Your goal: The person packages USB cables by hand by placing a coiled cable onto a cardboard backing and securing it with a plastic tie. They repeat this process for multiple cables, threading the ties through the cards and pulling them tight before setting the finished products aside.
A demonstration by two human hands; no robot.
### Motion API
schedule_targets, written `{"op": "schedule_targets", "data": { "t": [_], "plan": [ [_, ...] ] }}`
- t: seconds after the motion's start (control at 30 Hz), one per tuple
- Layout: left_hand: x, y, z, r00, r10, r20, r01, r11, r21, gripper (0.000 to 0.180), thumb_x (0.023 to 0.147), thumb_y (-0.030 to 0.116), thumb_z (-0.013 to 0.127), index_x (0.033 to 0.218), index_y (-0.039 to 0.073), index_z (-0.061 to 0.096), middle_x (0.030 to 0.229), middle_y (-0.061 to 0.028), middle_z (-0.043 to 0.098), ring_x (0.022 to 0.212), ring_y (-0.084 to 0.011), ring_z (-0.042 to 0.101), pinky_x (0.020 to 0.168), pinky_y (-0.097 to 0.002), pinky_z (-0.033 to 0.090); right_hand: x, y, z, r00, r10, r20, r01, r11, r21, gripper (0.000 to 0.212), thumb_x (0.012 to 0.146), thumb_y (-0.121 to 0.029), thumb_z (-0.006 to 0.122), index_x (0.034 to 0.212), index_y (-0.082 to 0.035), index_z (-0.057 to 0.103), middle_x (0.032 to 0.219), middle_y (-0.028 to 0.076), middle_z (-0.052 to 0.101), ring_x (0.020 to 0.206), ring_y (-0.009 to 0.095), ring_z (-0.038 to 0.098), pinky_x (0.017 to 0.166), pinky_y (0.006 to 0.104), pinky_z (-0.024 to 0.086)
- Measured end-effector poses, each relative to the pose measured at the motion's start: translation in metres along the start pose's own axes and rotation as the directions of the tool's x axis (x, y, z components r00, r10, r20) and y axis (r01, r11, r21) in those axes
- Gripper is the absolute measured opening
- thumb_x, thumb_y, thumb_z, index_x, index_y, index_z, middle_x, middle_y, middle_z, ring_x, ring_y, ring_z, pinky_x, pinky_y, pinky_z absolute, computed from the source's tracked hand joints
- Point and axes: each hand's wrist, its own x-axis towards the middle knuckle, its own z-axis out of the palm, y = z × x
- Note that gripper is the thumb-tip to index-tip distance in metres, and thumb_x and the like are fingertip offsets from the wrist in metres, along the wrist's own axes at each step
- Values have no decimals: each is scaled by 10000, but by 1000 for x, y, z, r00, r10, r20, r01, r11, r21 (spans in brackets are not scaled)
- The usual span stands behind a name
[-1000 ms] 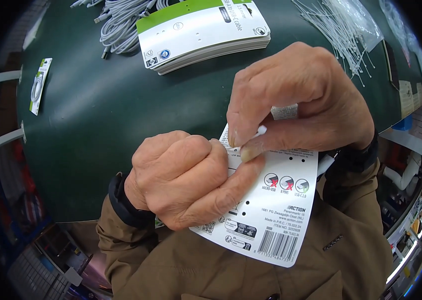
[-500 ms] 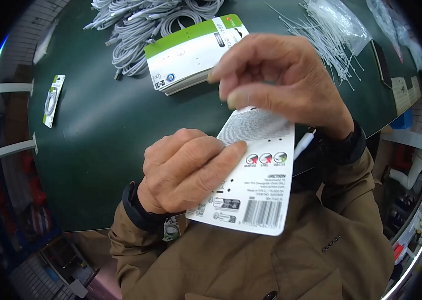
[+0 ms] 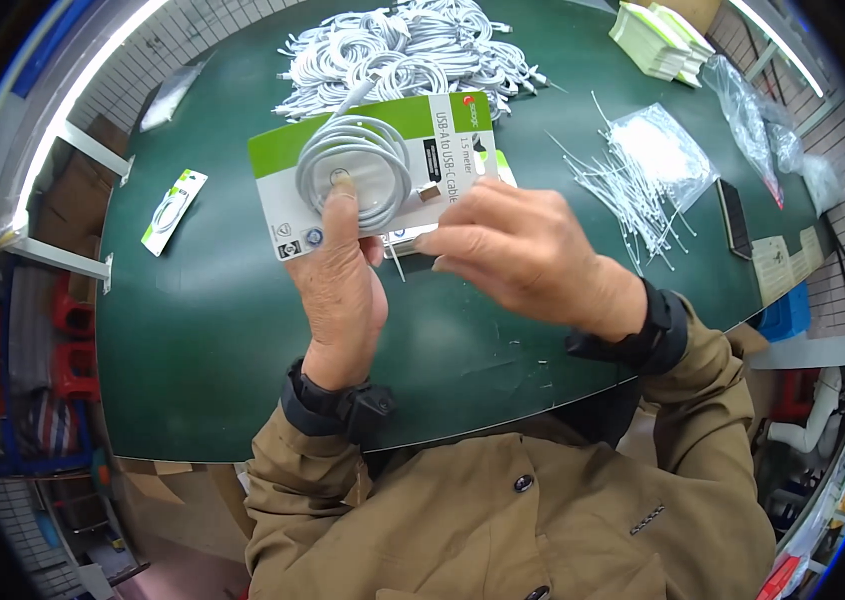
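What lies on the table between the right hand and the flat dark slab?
The head view shows loose white ties on the table between the right hand and the slab.

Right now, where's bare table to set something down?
Biggest: green tabletop between the small carded cable, far left, and the left hand, down to the near edge. Smaller: between the right sleeve and the phone. Crowded: far middle, under the grey cable pile; right side, with zip ties and plastic bags.
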Motion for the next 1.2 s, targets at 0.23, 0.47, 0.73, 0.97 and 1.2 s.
{"op": "schedule_targets", "data": {
  "t": [0.23, 0.47, 0.73, 0.97, 1.2],
  "plan": [
    [-7, -14, -4, 998, -63, 11, 64, 994, -90, 359, 998, 144, 643, 1333, 89, 526, 1167, -7, 635, 911, -70, 626, 614, -197, 469, 8, -6, 21, 997, -60, -46, 50, 979, -198, 291, 689, -53, 785, 968, -113, 728, 867, -3, 632, 673, 185, 576, 582, 330, 503],
    [-12, -20, -5, 999, -33, -33, 28, 988, -154, 397, 991, 106, 635, 1359, 53, 498, 1216, -58, 632, 1052, -146, 658, 857, -298, 580, 6, -3, 35, 995, -85, -58, 68, 967, -246, 274, 681, -83, 780, 947, -129, 734, 845, -15, 617, 661, 174, 561, 571, 313, 486],
    [-6, -32, -9, 993, 120, 9, -119, 989, -84, 377, 989, 72, 618, 1346, 36, 503, 1222, -67, 628, 1057, -169, 659, 900, -319, 577, -7, 1, 58, 983, -59, -174, 23, 980, -199, 259, 676, -38, 770, 918, -103, 705, 850, 6, 618, 677, 179, 607, 562, 309, 498],
    [-10, -32, -7, 996, 90, 2, -89, 996, -28, 340, 992, 129, 657, 1296, 34, 539, 1182, -58, 633, 1022, -158, 648, 868, -315, 564, -13, -7, 54, 984, -66, -165, 53, 995, -86, 279, 654, -18, 766, 915, -77, 689, 874, 53, 636, 727, 206, 655, 617, 305, 557],
    [-17, -30, -5, 996, 84, 33, -87, 992, 91, 323, 995, 201, 689, 1248, 32, 581, 1130, -51, 641, 983, -129, 629, 815, -297, 536, -20, -5, 55, 981, -79, -179, 89, 995, 48, 307, 636, -4, 772, 926, -45, 680, 949, 100, 639, 788, 238, 663, 668, 328, 584]
  ]
}}
